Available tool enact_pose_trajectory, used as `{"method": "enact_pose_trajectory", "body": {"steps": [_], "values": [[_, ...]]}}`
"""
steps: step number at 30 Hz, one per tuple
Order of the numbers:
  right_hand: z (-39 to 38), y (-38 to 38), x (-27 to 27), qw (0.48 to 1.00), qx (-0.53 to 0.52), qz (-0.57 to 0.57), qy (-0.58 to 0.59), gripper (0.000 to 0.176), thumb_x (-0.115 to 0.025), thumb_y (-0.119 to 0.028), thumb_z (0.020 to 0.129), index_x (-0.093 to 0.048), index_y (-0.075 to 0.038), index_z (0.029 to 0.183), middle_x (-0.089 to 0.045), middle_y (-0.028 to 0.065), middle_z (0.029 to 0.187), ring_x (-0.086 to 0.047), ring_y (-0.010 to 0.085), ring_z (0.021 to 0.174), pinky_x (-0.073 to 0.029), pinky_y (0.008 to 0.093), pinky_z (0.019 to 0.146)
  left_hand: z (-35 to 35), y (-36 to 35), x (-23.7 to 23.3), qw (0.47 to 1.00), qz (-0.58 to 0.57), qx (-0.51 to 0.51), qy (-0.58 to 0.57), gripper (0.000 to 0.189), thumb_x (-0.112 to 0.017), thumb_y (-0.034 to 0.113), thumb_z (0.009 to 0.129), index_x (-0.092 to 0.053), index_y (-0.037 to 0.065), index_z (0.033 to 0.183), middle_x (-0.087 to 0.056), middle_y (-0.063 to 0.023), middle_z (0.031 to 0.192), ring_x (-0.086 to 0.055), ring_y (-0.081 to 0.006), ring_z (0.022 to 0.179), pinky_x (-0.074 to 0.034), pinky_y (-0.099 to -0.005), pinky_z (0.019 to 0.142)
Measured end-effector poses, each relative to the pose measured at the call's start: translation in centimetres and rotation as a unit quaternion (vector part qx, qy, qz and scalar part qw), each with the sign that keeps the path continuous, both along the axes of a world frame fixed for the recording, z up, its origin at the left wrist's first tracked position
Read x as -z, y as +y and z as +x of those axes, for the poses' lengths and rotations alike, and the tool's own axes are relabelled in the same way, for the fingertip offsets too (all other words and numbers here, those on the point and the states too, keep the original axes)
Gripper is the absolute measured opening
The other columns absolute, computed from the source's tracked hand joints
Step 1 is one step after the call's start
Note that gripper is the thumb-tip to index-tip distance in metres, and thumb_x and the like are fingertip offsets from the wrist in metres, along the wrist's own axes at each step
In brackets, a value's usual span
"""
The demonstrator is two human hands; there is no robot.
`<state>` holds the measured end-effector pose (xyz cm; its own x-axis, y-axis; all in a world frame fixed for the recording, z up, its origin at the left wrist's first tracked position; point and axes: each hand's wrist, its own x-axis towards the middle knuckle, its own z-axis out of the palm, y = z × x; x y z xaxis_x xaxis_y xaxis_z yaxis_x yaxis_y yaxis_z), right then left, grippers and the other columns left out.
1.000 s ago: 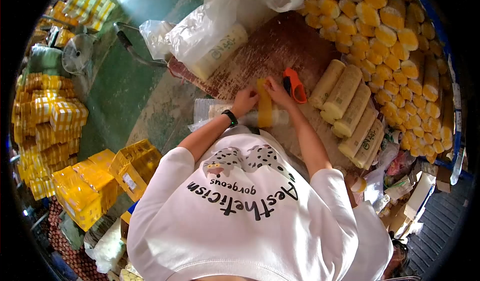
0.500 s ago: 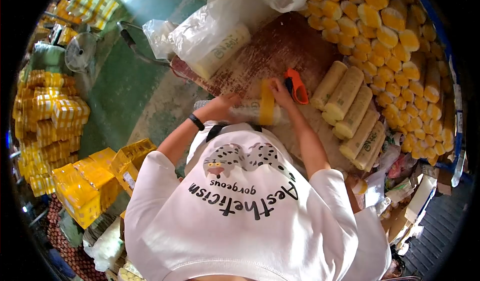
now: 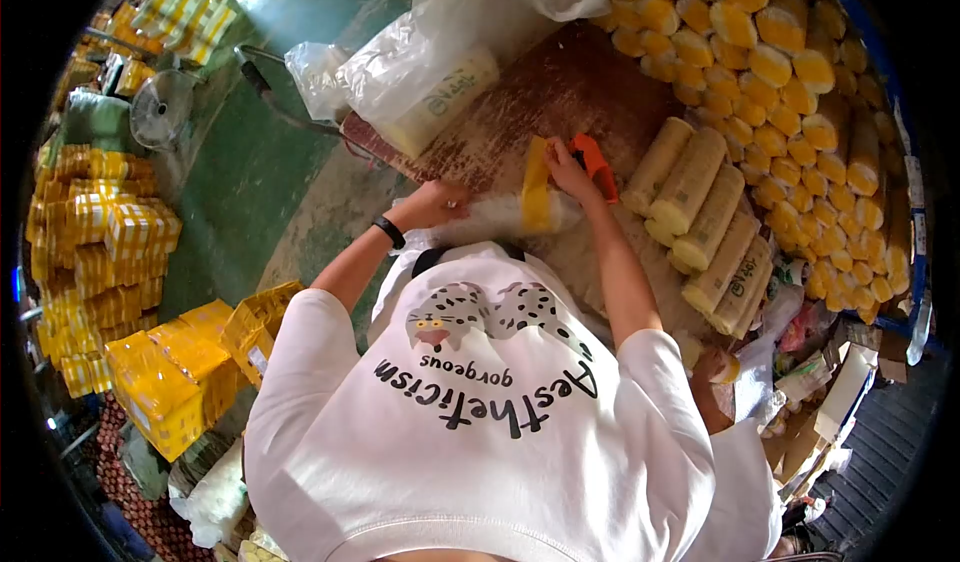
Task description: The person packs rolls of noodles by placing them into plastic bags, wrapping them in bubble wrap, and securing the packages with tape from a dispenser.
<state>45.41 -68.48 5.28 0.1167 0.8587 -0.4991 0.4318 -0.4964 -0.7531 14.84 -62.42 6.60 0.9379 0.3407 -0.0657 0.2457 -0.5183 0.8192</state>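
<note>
Across the front edge of the worn red-brown board (image 3: 590,82), close to my shirt, lies a plastic-wrapped roll (image 3: 485,220). My left hand (image 3: 438,205) is closed around the plastic at the roll's left end. A strip of yellow tape (image 3: 537,184) runs up from the roll, and its upper end is pinched in the fingers of my right hand (image 3: 567,165). Just right of that hand rests an orange tape dispenser (image 3: 596,167), partly hidden by the hand. Several pale wrapped rolls (image 3: 690,184) lie side by side farther right.
A large plastic bag (image 3: 430,72) with pale rolls sits at the board's back left. Many yellow-ended rolls (image 3: 770,67) are stacked at the right. Yellow-taped boxes (image 3: 170,372) stand at the left, near a fan (image 3: 162,110). Another person's hand (image 3: 708,387) shows at lower right.
My left hand has shifted slightly left along the roll. My right hand has moved slightly right, and the yellow tape's upper end now leans right. The other person's hand shows more.
</note>
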Motion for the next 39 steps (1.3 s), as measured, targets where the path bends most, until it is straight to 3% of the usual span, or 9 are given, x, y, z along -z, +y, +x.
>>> {"method": "enact_pose_trajectory", "body": {"steps": [2, 11, 14, 17, 23, 26, 32, 36, 39], "values": [[1.2, 0.6, 6.2, 0.996, -0.055, 0.057, -0.048, 0.048, -0.041, -0.033, 0.099, -0.028, -0.01, 0.139, -0.041, 0.0144, 0.138, -0.046, 0.0277, 0.12, -0.039, 0.0379, 0.096, 0.1, -1.0, -0.2, 0.997, -0.015, -0.042, -0.064, 0.014, -0.068, 0.008, 0.077, -0.059, 0.002, 0.084, -0.056, -0.0129, 0.078, -0.056, -0.031, 0.071, -0.045, -0.0398, 0.063], [0.6, 1.7, 9.4, 0.987, -0.144, 0.06, -0.04, 0.037, -0.049, -0.025, 0.096, -0.042, -0.007, 0.128, -0.055, 0.0141, 0.12, -0.054, 0.0222, 0.103, -0.044, 0.034, 0.083, 0.0, -0.8, -0.4, 0.994, -0.008, -0.044, -0.096, 0.013, -0.069, 0.007, 0.075, -0.058, 0.001, 0.081, -0.058, -0.0129, 0.079, -0.057, -0.0319, 0.069, -0.046, -0.0395, 0.063], [0.8, 1.6, 11.1, 0.983, -0.162, 0.072, -0.057, 0.033, -0.05, -0.025, 0.096, -0.046, -0.005, 0.123, -0.056, 0.0148, 0.118, -0.054, 0.0241, 0.103, -0.044, 0.0345, 0.083, 0.0, -0.2, 0.4, 0.998, -0.039, -0.049, -0.008, 0.02, -0.07, 0.012, 0.076, -0.059, 0.003, 0.09, -0.059, -0.0125, 0.084, -0.059, -0.0294, 0.075, -0.046, -0.04, 0.066], [0.8, 1.6, 12.1, 0.979, -0.167, 0.055, -0.101, 0.033, -0.049, -0.026, 0.097, -0.046, -0.005, 0.122, -0.056, 0.0153, 0.119, -0.054, 0.0262, 0.104, -0.043, 0.0348, 0.085, 0.2, 1.4, 2.1, 0.99, -0.071, -0.021, 0.116, 0.04, -0.07, 0.028, 0.082, -0.056, 0.007, 0.113, -0.062, -0.0102, 0.103, -0.06, -0.0266, 0.09, -0.048, -0.0367, 0.075], [-0.8, -0.7, 7.1, 0.988, -0.108, 0.05, -0.094, 0.047, -0.044, -0.033, 0.098, -0.037, -0.005, 0.135, -0.05, 0.0171, 0.129, -0.05, 0.0283, 0.116, -0.042, 0.0353, 0.093, -0.5, 1.3, 1.9, 0.988, -0.109, 0.015, 0.11, 0.066, -0.069, 0.042, 0.079, -0.046, 0.01, 0.132, -0.055, -0.0166, 0.122, -0.055, -0.0301, 0.108, -0.043, -0.0382, 0.09], [-1.3, -1.2, 3.4, 0.993, -0.091, -0.051, -0.058, 0.054, -0.041, -0.036, 0.099, -0.029, -0.004, 0.141, -0.046, 0.0175, 0.135, -0.046, 0.0291, 0.122, -0.04, 0.0359, 0.097, 0.3, 1.8, 1.1, 0.966, -0.124, 0.073, 0.217, 0.088, -0.07, 0.053, 0.075, -0.033, 0.011, 0.143, -0.028, -0.0165, 0.148, -0.035, -0.0318, 0.132, -0.033, -0.0417, 0.106], [-0.8, -1.7, 3.9, 0.99, -0.072, -0.096, -0.072, 0.055, -0.039, -0.036, 0.099, -0.025, -0.006, 0.142, -0.048, 0.0182, 0.133, -0.051, 0.029, 0.116, -0.042, 0.0362, 0.092, 2.8, 2.1, -1.9, 0.957, 0.025, 0.156, 0.242, 0.095, -0.071, 0.054, 0.072, -0.029, 0.006, 0.143, -0.052, -0.0226, 0.125, -0.053, -0.033, 0.113, -0.044, -0.0402, 0.092], [-0.1, -1.8, 2.1, 0.999, 0.0, -0.037, -0.036, 0.049, -0.04, -0.034, 0.099, -0.031, -0.009, 0.14, -0.055, 0.0194, 0.118, -0.057, 0.0289, 0.101, -0.045, 0.0372, 0.083, 3.7, 1.5, -1.9, 0.929, 0.165, 0.142, 0.301, 0.096, -0.069, 0.053, 0.074, -0.027, -0.001, 0.14, -0.061, -0.0261, 0.095, -0.062, -0.0341, 0.084, -0.051, -0.0389, 0.066], [0.8, -0.7, 0.0, 0.998, 0.005, -0.052, -0.039, 0.043, -0.042, -0.033, 0.098, -0.038, -0.01, 0.135, -0.06, 0.0195, 0.1, -0.059, 0.0284, 0.085, -0.046, 0.039, 0.073, 4.9, 1.5, -3.7, 0.922, 0.144, 0.093, 0.347, 0.094, -0.073, 0.049, 0.065, -0.031, 0.006, 0.138, -0.062, -0.0216, 0.098, -0.058, -0.0379, 0.095, -0.048, -0.0443, 0.077]]}}
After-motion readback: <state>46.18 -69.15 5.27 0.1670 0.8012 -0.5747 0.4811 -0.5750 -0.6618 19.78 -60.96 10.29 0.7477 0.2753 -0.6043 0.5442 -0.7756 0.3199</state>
